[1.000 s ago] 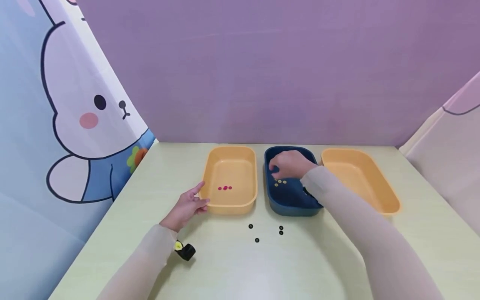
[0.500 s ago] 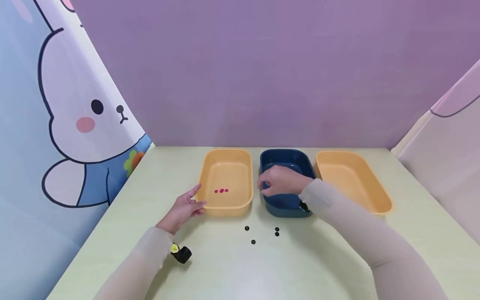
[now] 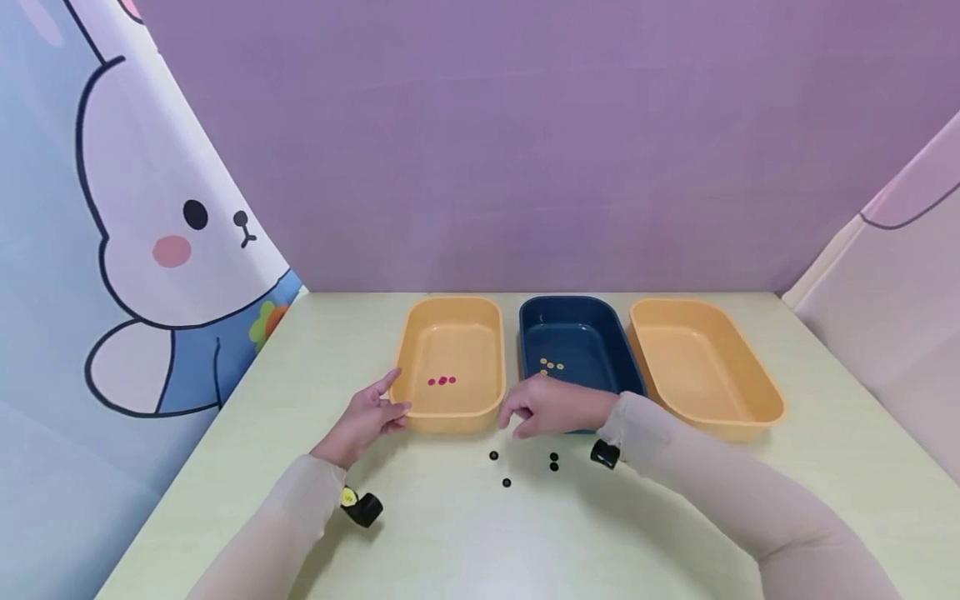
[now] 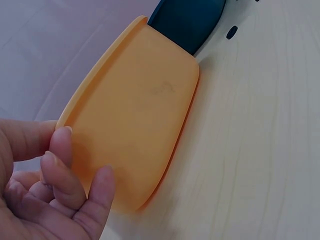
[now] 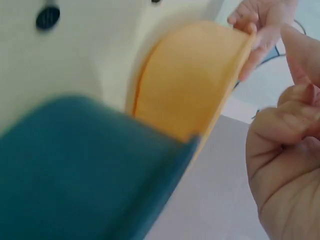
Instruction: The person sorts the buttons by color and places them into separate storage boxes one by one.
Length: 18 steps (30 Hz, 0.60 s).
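My left hand (image 3: 363, 422) grips the near left corner of the left yellow tray (image 3: 457, 423); in the left wrist view its thumb and a finger pinch the rim (image 4: 102, 75). Inside that tray lie several dark pink buttons (image 3: 442, 380). My right hand (image 3: 558, 406) hovers over the near edge of the dark blue tray (image 3: 573, 333), its fingers loosely curled with nothing seen between them. Several yellow buttons (image 3: 551, 365) lie in the blue tray, part of its floor hidden by the hand. Just in front, several black buttons (image 3: 554, 467) rest on the table.
Another yellow tray (image 3: 705, 367) stands to the right, close beside the blue one. Behind the table rises a purple backdrop (image 3: 525, 167). A rabbit-print cloth (image 3: 172, 250) hangs at the left. Small black cameras hang below both wrists.
My right hand has come from above the blue tray down to its near edge, uncovering the yellow buttons. The left hand keeps hold of the tray. The view has shifted slightly.
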### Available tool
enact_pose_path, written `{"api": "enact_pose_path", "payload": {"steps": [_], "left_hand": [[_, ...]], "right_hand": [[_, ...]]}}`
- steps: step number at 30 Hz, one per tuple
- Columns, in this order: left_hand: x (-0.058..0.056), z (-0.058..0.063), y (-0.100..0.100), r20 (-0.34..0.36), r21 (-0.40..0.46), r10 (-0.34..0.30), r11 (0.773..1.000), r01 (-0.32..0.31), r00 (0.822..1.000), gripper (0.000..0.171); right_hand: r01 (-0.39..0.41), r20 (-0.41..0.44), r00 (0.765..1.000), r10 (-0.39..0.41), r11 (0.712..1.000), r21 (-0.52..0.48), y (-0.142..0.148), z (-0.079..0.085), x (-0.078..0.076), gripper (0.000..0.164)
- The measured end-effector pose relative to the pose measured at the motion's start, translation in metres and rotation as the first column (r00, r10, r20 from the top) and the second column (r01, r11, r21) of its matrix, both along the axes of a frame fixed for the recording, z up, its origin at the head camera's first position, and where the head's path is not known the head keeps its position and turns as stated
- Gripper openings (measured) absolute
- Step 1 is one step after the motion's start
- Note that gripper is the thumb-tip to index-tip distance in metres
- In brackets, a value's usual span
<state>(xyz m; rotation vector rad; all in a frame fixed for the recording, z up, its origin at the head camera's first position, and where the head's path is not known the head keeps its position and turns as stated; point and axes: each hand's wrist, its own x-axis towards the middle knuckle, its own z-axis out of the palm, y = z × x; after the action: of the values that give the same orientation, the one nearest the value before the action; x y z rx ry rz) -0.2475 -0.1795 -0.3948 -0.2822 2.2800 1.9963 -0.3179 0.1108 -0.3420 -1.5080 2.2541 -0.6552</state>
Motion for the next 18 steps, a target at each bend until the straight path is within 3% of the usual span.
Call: {"api": "enact_pose_path", "payload": {"steps": [6,18], "left_hand": [[0.002,0.001,-0.001,-0.013,0.013,-0.008,1.000,0.008,1.000,0.071],[0.002,0.000,-0.003,-0.011,0.007,-0.016,1.000,0.016,1.000,0.070]], "right_hand": [[-0.041,0.034,0.999,0.040,0.999,0.030,-0.004,-0.014,0.009,0.015],[-0.041,0.064,0.997,0.037,0.998,0.055,-0.005,-0.044,0.020,0.016]]}}
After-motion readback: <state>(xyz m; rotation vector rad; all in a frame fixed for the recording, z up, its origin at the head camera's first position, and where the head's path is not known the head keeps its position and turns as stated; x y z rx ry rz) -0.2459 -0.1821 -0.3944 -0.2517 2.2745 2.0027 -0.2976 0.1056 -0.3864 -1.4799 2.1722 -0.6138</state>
